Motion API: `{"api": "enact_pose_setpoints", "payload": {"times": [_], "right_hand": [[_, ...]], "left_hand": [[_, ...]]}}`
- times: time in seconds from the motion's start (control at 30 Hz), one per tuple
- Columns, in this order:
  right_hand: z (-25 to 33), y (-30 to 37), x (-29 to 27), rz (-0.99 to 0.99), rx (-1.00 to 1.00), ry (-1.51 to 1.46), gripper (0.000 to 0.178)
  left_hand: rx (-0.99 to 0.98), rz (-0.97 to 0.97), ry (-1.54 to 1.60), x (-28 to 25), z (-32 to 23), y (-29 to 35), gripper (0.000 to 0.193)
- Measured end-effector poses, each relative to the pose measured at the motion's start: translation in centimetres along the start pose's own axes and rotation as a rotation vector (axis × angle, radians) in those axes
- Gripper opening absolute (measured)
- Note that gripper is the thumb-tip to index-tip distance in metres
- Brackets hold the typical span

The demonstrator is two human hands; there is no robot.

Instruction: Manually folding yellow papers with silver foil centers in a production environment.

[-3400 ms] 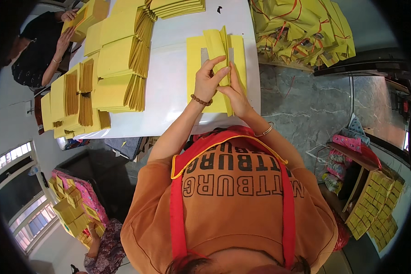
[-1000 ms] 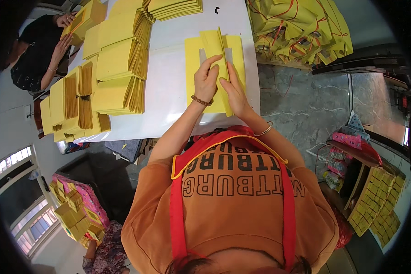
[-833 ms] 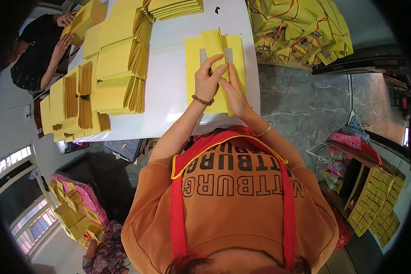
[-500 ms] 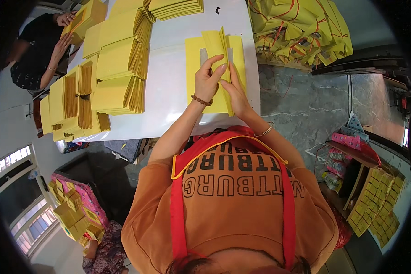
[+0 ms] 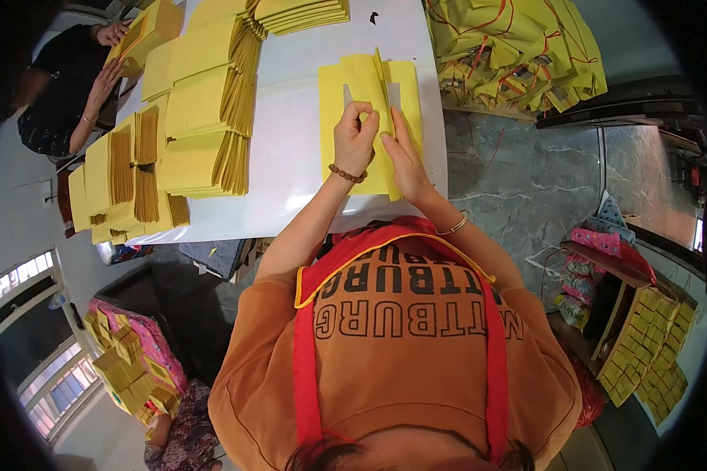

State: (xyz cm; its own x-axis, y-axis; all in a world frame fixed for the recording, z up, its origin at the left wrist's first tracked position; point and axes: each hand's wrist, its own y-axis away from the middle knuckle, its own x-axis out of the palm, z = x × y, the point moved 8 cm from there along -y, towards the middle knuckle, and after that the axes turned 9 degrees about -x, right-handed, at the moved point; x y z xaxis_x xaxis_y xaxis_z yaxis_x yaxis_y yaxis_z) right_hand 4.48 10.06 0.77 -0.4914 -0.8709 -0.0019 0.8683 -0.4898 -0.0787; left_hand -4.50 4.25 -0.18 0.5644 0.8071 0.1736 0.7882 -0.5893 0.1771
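Note:
On the white table in front of me lies a yellow paper sheet (image 5: 330, 94) with grey patches partly showing. A raised yellow fold (image 5: 363, 71) stands up along its middle, its edge running toward my body. My left hand (image 5: 355, 141), with a beaded bracelet at the wrist, is closed, index finger curled to the thumb at the fold's edge. It seems to pinch the paper there, though the fingertips partly hide the contact. My right hand (image 5: 405, 161) lies along the right side of the fold, fingers stretched out and together, thumb toward the left hand.
Stacks of folded yellow paper (image 5: 204, 102) cover the left of the white table (image 5: 287, 125). At the far left another person's hands (image 5: 106, 74) touch a yellow stack. Yellow bundles with red cords (image 5: 518, 55) lie beyond the right edge. A rack of yellow pieces (image 5: 644, 345) stands lower right.
My left index finger has curled in toward the thumb from a straighter pose. The right fingers have come out flatter beside the fold, and the raised fold leans slightly further left.

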Motion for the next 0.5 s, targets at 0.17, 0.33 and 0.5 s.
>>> {"api": "enact_pose_setpoints", "payload": {"times": [0.17,0.33,0.5], "right_hand": [[0.1,0.0,0.1,0.009,-0.006,-0.018,0.059],[0.1,0.0,0.1,0.005,0.008,-0.022,0.06],[-0.1,-0.1,0.0,-0.004,-0.041,0.037,0.062]], "left_hand": [[0.143,-0.066,-0.078,-0.3,-0.6,0.0,0.008],[0.152,-0.061,-0.068,0.2,-1.8,0.3,0.022],[-0.089,0.043,0.051,0.3,0.1,0.0,0.025]]}}
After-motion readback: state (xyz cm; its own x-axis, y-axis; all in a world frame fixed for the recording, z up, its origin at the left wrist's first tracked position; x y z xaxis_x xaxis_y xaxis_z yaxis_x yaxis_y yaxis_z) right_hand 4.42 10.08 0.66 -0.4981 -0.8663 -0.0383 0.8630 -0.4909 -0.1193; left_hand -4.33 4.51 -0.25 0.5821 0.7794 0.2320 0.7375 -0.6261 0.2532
